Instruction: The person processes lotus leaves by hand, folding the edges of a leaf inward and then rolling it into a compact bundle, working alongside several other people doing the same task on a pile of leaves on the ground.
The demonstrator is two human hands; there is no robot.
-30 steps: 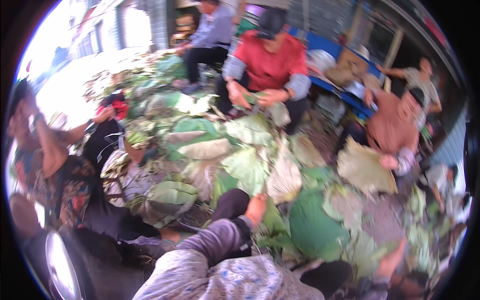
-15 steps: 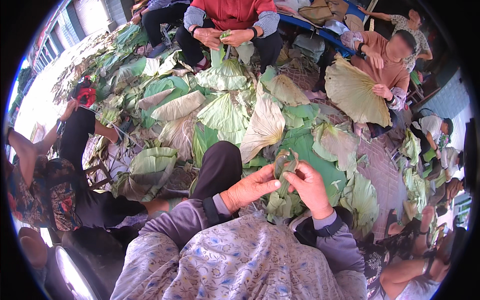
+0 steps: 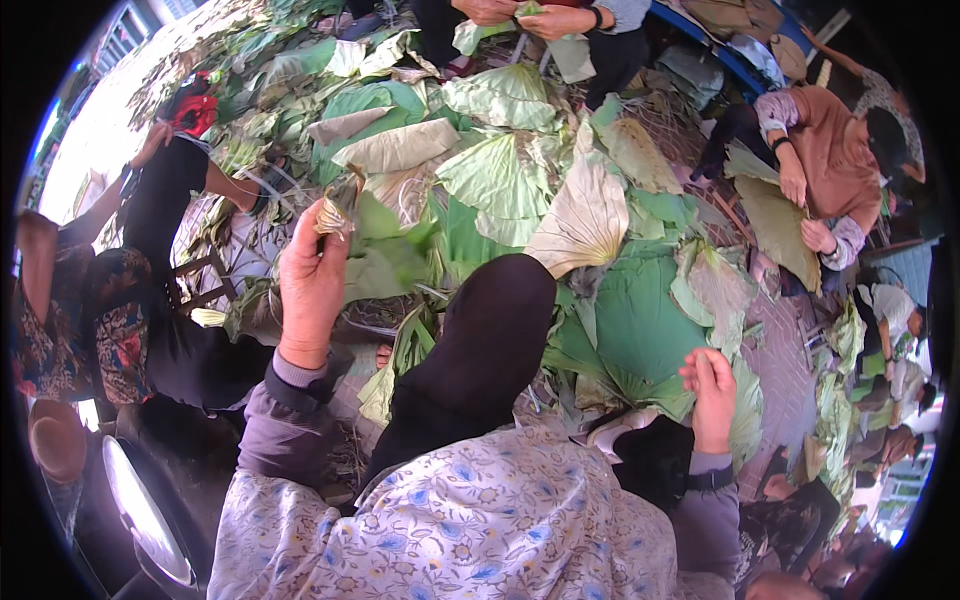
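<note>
Raised on the left, my left hand [image 3: 309, 290] pinches the gathered, folded end of a lotus leaf [image 3: 335, 219]. The leaf's green blade hangs to the right of my fingers, blurred by motion. My right hand [image 3: 712, 398] hovers low on the right with loosely curled fingers and nothing visible in it. It is nearest to a large green lotus leaf [image 3: 640, 325] spread on the ground. Beyond my dark-trousered knee, a pale, dry lotus leaf [image 3: 582, 215] lies fanned out among several other leaves.
A patterned cloth [image 3: 480, 510] covers my lap. Close on my left sits a person in dark trousers [image 3: 165, 230], beside a round metal rim [image 3: 145, 510]. At the right a person in a brown top [image 3: 835, 150] holds a large dry leaf [image 3: 775, 225]. Leaves heap up toward the back.
My hands have parted. The left moved up and left with the folded leaf; the right let go and moved right. My view has shifted, and the leaf held by the person in brown is lower.
</note>
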